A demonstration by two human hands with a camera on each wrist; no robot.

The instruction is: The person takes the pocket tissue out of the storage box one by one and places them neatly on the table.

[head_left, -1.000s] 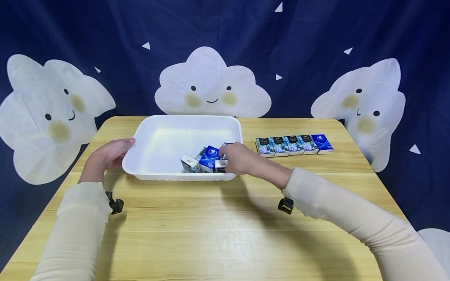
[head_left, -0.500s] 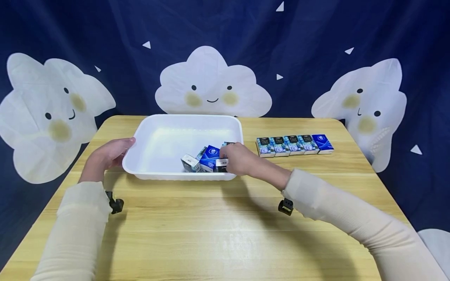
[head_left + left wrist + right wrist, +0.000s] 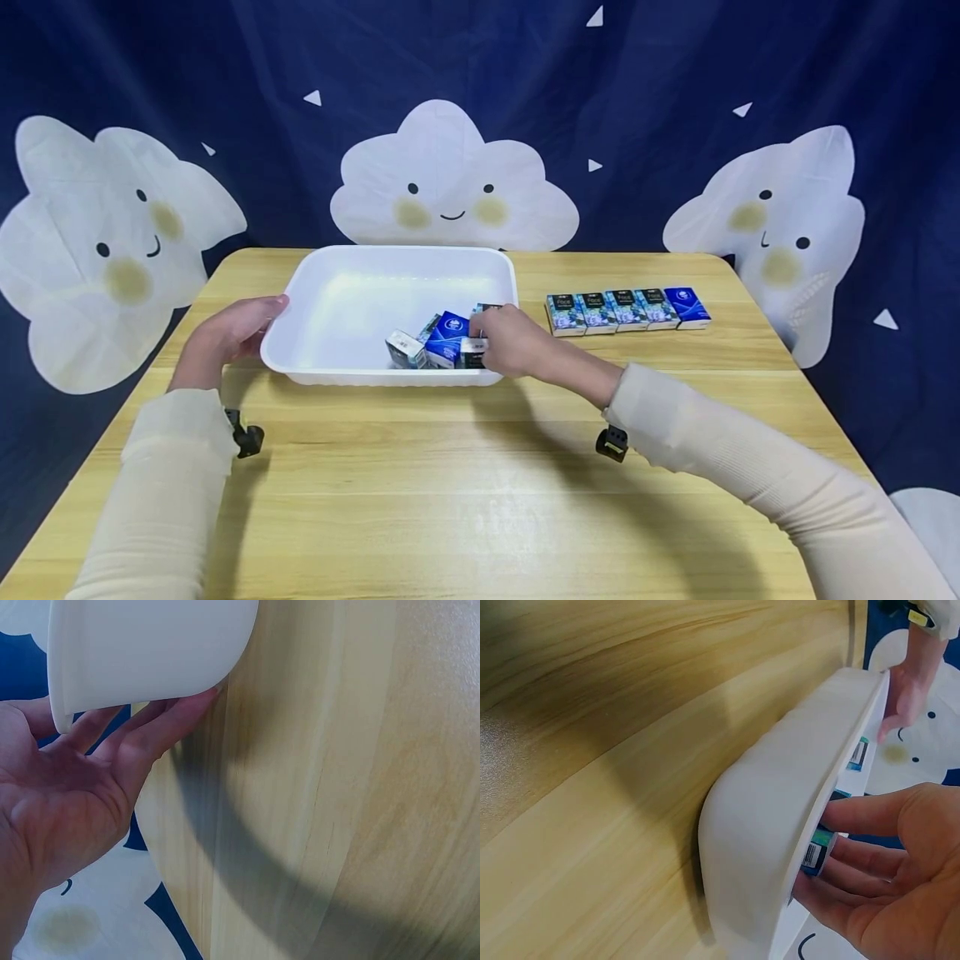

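A white plastic tray (image 3: 390,377) stands on the far part of the table. At its left end my left hand (image 3: 238,327) grips it, thumb over the rim and fingers against the outer underside, as the left wrist view shows. My right hand (image 3: 513,342) reaches over the right front corner. Between its thumb and fingers it holds a small dark-and-teal pocket tissue pack (image 3: 819,851), partly hidden by the fingers. Left of that pack lean a blue tissue pack (image 3: 447,340) and a pale-sided one (image 3: 407,349). Another pack (image 3: 487,307) shows behind the right fingers.
Right of the tray, several floral tissue packs (image 3: 597,312) lie side by side in a row on the wooden table (image 3: 420,492). A blue pack (image 3: 687,307) ends that row. Behind the table hangs a dark blue curtain (image 3: 480,50) with white clouds.
Very little differs. The right hand's fingers have shifted slightly right, with a bit more of the dark pack showing. The left hand, the tray and the row of packs keep their places.
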